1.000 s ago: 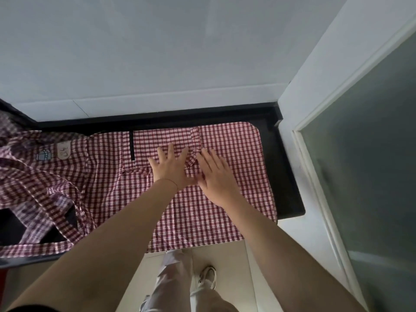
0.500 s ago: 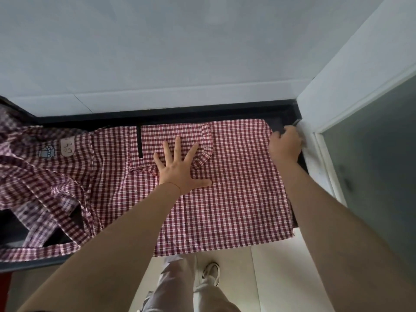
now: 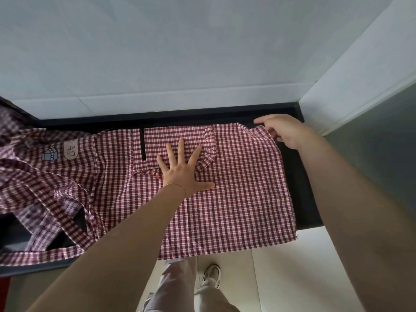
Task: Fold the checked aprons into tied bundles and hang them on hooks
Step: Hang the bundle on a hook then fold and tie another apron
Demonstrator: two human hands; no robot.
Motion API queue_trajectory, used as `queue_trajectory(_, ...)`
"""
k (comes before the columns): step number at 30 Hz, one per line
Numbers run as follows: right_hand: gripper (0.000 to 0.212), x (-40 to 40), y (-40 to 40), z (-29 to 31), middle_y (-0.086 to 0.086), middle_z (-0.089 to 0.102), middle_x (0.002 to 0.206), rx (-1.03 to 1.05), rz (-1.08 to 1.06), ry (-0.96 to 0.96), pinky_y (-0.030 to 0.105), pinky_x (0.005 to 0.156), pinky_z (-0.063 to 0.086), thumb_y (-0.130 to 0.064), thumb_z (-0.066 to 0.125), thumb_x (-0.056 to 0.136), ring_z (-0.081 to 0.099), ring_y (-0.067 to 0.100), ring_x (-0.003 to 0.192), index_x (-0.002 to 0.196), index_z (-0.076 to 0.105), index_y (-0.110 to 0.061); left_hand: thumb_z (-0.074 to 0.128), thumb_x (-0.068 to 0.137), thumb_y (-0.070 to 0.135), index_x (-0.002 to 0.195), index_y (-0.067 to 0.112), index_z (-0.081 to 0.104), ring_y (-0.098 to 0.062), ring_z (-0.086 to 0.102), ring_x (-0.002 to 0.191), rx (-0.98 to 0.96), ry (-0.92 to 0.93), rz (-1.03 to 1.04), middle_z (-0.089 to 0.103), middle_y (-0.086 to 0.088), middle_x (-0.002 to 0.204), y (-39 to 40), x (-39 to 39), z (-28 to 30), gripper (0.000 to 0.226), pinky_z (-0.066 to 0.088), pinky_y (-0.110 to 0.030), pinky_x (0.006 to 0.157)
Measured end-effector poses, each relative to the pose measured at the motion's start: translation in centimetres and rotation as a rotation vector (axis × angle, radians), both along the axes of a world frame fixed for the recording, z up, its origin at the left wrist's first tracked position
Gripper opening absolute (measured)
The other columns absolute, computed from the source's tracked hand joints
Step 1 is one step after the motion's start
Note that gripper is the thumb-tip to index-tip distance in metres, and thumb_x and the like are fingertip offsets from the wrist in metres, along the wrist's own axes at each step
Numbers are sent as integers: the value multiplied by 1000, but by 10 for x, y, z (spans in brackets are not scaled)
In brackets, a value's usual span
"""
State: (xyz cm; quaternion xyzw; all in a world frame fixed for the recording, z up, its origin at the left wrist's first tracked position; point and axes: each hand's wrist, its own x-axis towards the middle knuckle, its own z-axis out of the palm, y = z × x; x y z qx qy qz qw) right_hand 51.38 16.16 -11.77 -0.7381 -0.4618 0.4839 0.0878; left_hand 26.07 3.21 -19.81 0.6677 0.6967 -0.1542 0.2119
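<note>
A red-and-white checked apron (image 3: 243, 199) lies spread flat over a black counter (image 3: 301, 194), its lower edge hanging past the front. My left hand (image 3: 183, 174) presses flat on the apron's pocket, fingers spread. My right hand (image 3: 283, 131) pinches the apron's far right corner, lifting it slightly off the counter. The apron's bib and straps (image 3: 45, 199) lie rumpled at the left, with small printed patches (image 3: 60, 150) on them.
A pale tiled wall (image 3: 180, 64) rises behind the counter. A white frame and grey panel (image 3: 371, 143) close the right side. Below the counter edge are a light floor, my trouser leg and one white shoe (image 3: 211, 278).
My right hand left the middle of the apron, slid to the far right corner and now lifts that corner. My left hand stayed pressed on the pocket.
</note>
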Motion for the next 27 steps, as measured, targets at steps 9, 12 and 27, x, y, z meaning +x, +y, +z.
queue_trajectory(9, 27, -4, -1, 23, 1, 66, 122, 40, 390, -187, 38, 105, 40, -12, 70, 89, 57, 21, 118, 115, 74, -19, 45, 64, 94, 150, 43, -27, -45, -29, 143, -31, -2, -1, -39, -10, 156, 1, 2, 5, 123, -6, -70, 114)
queue_trajectory(12, 29, -10, 5, 24, 5, 67, 121, -10, 553, -456, 45, 108, 44, -14, 70, 89, 60, 27, 116, 117, 74, -15, 46, 64, 94, 150, 42, -26, -46, -28, 143, -37, 3, -1, -39, -11, 156, 1, 2, 6, 124, -5, -70, 114)
queue_trajectory(27, 50, -107, -106, -72, 7, 36, 158, 739, 604, -374, 36, 122, 22, -37, 32, 107, 28, 22, 149, 149, 39, -12, 49, 67, 91, 151, 43, -24, -46, -27, 144, -16, -12, 8, -36, -10, 157, 0, 3, 5, 121, -3, -71, 114)
